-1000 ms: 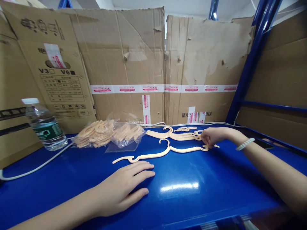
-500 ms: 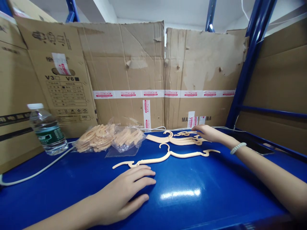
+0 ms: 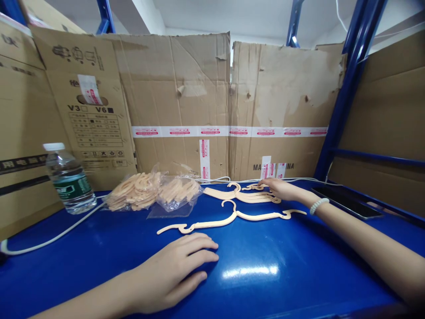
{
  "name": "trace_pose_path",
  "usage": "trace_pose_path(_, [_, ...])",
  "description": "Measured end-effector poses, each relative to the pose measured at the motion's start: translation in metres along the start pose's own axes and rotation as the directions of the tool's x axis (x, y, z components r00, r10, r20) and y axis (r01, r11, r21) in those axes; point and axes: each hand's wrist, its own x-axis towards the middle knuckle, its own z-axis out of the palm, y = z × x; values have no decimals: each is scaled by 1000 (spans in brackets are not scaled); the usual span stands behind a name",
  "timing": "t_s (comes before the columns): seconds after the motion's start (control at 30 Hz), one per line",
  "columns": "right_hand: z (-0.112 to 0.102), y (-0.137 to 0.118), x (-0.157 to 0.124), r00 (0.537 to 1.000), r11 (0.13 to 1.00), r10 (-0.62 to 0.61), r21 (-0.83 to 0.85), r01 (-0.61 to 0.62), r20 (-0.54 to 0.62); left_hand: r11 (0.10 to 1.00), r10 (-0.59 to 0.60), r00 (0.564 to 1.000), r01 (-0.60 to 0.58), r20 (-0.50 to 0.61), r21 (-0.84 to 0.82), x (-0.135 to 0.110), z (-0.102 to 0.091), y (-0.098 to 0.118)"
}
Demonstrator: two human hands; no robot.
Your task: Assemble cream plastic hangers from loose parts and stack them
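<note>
My left hand (image 3: 175, 270) lies flat on the blue shelf top (image 3: 252, 274), fingers stretched out and holding nothing. Just beyond its fingertips lies a single cream plastic hanger (image 3: 229, 218). My right hand (image 3: 280, 188), a bead bracelet on its wrist, reaches to the far side and rests its fingers on a small pile of cream hangers (image 3: 244, 194). The fingers look extended on the pile, not closed round any piece.
Two clear bags of cream plastic pieces (image 3: 152, 191) lie at the back left, next to a water bottle (image 3: 69, 178). A white cable (image 3: 46, 241) runs along the left. Cardboard boxes (image 3: 186, 102) wall the back. A dark phone (image 3: 347, 202) lies at the right.
My right hand has let go of the single hanger's right end and moved back to the pile behind it, opening out. The left hand stayed put.
</note>
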Motion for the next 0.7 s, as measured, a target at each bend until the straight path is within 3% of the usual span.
trace_pose_path(0.4, [4, -11, 4, 998, 999, -37, -25, 38, 48, 1000, 9, 1000, -9, -7, -28, 3, -4, 3])
trace_pose_path(0.7, [11, -5, 8, 997, 1000, 14, -25, -12, 77, 1000, 11, 1000, -11, -1, -27, 2, -2, 1])
